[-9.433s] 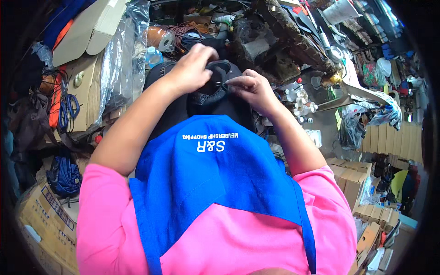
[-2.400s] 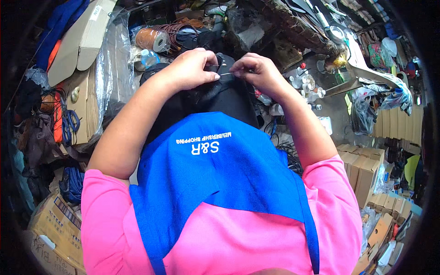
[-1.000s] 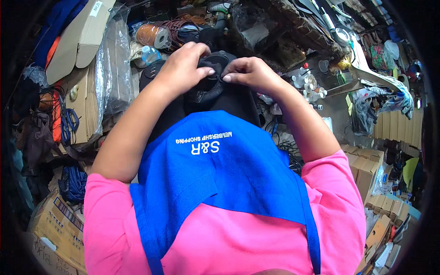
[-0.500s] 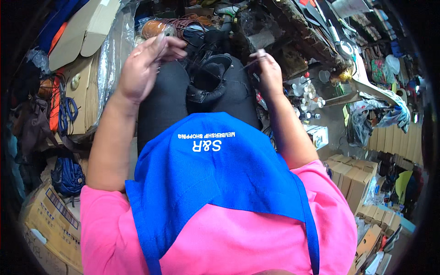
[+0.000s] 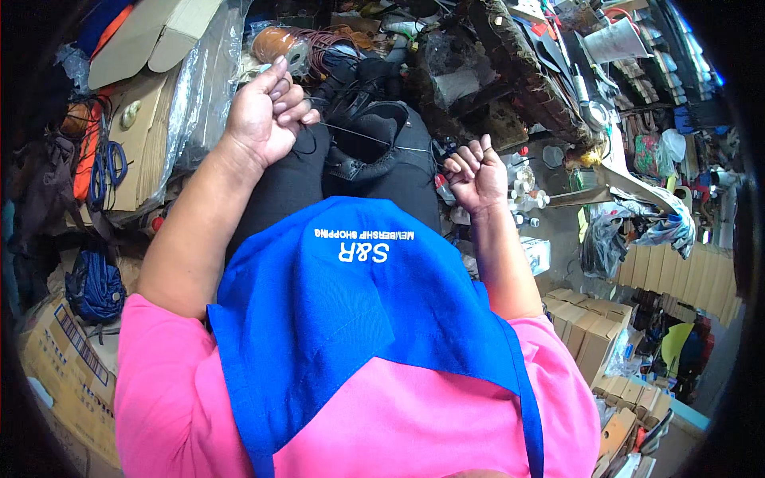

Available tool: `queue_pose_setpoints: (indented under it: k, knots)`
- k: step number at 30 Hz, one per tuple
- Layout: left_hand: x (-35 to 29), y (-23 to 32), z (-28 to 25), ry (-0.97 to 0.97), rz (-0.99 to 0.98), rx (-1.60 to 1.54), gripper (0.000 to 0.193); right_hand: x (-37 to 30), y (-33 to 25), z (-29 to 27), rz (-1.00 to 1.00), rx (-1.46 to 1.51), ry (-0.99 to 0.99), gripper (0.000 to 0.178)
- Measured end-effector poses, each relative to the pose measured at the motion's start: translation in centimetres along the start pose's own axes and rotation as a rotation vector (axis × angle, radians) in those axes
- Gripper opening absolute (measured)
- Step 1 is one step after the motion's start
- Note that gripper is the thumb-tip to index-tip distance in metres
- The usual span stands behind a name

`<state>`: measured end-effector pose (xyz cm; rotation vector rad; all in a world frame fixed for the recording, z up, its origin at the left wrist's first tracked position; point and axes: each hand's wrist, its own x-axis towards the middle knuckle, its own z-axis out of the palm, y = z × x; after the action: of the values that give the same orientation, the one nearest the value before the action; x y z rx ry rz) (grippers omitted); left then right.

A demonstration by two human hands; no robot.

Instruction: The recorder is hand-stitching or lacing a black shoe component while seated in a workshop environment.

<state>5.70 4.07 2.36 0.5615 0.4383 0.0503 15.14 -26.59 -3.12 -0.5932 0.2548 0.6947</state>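
Note:
A black shoe is wedged between my thighs, its padded collar opening toward me. My left hand is closed in a fist at the shoe's left, gripping a thin thread. From there the thread runs tight across the shoe opening toward my right hand, which is likewise curled closed with the thread's other end in it. Parts of the thread are hard to see against the dark shoe and trousers. The shoe's toe is lost among dark things beyond.
An orange thread spool lies beyond my left hand. Blue-handled scissors rest on cardboard at the left. A rough wooden bench stands at far right, with small bottles below it and stacked boxes nearer.
Both hands have closed into fists and lowered. My right hand has moved outward and nearer to me, and the thread now stretches tight across the shoe.

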Motion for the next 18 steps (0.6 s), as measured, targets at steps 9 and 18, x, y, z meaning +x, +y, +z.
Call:
queue_pose_setpoints:
  k: [9,18]
  knots:
    - [0.3,4.9,-5.7,0.083,0.204,1.001,0.032,-2.6,-3.8,-2.0,0.083,-0.740,0.061,0.037]
    - [-3.2,-5.8,0.4,-0.387,0.606,1.945,0.041,3.6,-1.6,6.8,-0.076,-1.550,-0.434,0.056]
